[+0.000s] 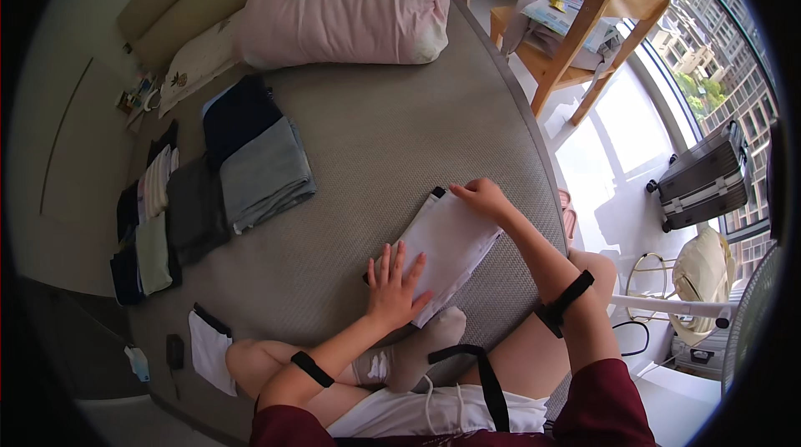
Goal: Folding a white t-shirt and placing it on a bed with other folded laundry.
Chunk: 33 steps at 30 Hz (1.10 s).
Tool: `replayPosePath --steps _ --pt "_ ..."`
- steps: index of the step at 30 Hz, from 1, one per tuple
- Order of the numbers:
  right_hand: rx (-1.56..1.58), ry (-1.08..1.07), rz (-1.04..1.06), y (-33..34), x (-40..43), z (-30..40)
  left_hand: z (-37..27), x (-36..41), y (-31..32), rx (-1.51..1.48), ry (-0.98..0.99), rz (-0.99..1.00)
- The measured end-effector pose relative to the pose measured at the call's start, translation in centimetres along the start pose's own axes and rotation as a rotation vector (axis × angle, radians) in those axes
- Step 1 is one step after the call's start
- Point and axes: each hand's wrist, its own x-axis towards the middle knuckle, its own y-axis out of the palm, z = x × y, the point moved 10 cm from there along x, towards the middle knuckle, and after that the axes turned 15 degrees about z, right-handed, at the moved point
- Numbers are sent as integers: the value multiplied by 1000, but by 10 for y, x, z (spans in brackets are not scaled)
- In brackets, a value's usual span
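A folded white garment with black trim at its corners lies on the grey woven bed surface before my crossed legs. My left hand rests flat on its near left part, palm down and fingers spread. At the far right corner, my right hand has its fingers curled around the garment's edge; the fingertips are partly hidden. By my left knee lies another white folded piece with a black band.
Stacked folded clothes, grey trousers among them, lie at the left. A rolled pink quilt sits at the bed's head. Right of the bed are a wooden chair, a suitcase and a fan.
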Motion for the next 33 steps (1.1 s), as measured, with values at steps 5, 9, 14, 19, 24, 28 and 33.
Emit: replayPosePath --steps 5,9,14,19,24,28,33 --pt "38 -18 240 11 20 0 -14 4 15 94 5 126" --pt "220 19 313 24 18 0 -21 2 25 95 28 129" --pt "149 -163 358 37 25 14 -26 7 33 106 -1 178" --pt "-274 -266 166 27 29 26 -34 9 32 110 41 157" --pt "-542 -263 45 31 12 36 -44 1 36 163 173 147" --pt "-687 -615 -353 22 -52 84 -33 -11 20 -344 325 93" --pt "-411 -594 -431 17 -92 63 70 13 -27 -743 -88 -321"
